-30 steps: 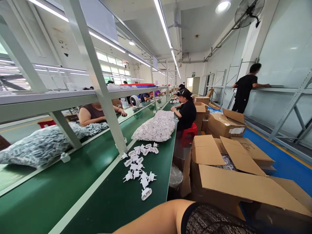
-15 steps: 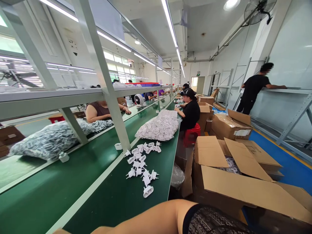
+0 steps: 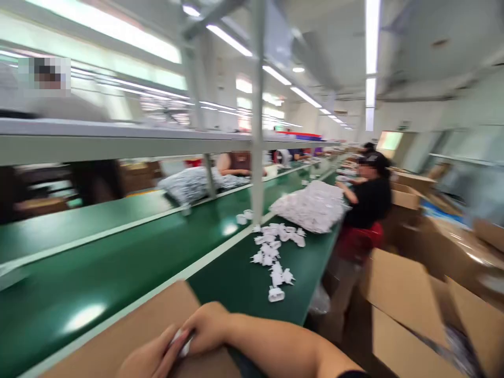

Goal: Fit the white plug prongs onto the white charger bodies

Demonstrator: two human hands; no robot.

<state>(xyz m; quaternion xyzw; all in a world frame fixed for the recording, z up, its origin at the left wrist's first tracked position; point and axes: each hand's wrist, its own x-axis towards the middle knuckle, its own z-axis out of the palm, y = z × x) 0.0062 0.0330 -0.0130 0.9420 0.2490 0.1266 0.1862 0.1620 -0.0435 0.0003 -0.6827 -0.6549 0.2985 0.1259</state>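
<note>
Both of my hands meet at the bottom of the view, over a brown cardboard sheet [image 3: 149, 325] lying on the green belt [image 3: 118, 262]. My right hand [image 3: 208, 328] is closed in a pinch on a small white part [image 3: 181, 342]. My left hand [image 3: 151, 359] is closed beside it, its fingers touching the same white part. Several loose white plug pieces [image 3: 275, 252] lie on the belt beyond my hands. A big clear bag of white plug pieces [image 3: 313, 207] rests farther along. The picture is smeared by motion.
A grey shelf [image 3: 118, 139] on slanted posts runs above the belt. A person in black [image 3: 368, 202] sits at the belt's right edge on a red stool. Open cardboard boxes [image 3: 409, 310] stand at my right. Another bag of parts [image 3: 192, 184] lies across the belt, where other people sit.
My head has turned left and down. My hands and the cardboard sheet have come into view; before only my right upper arm showed. The boxes have slid toward the right edge.
</note>
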